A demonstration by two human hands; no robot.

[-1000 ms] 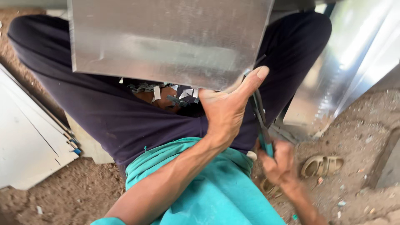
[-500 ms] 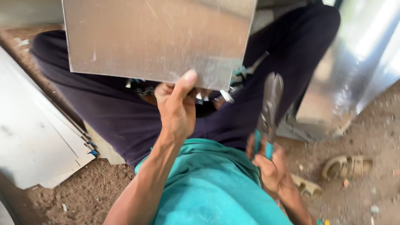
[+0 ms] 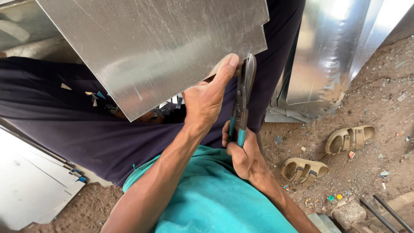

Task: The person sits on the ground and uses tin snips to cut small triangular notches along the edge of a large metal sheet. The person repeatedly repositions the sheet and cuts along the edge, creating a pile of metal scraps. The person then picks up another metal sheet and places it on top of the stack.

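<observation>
A shiny metal sheet point(image 3: 159, 47) with a notched lower right corner is tilted over my lap. My left hand point(image 3: 207, 97) grips its lower edge, thumb pressed up on the face near the notch. My right hand point(image 3: 243, 151) is closed around the teal handles of tin snips point(image 3: 242, 97). The snips point upward, and their blades meet the sheet's bottom edge just right of my left thumb. Small metal offcuts point(image 3: 97, 97) lie on my dark trousers below the sheet.
Bent sheet-metal pieces point(image 3: 323, 56) lean at the right. A stack of flat sheets point(image 3: 34, 190) lies on the dirt at the lower left. Two tan sandals point(image 3: 327, 155) sit on the ground at the right, with two dark rods point(image 3: 384, 211) near the corner.
The sheet has tilted and come closer. My left hand shifted right along its lower edge. My right hand raised the snips until the blades reached the sheet's edge.
</observation>
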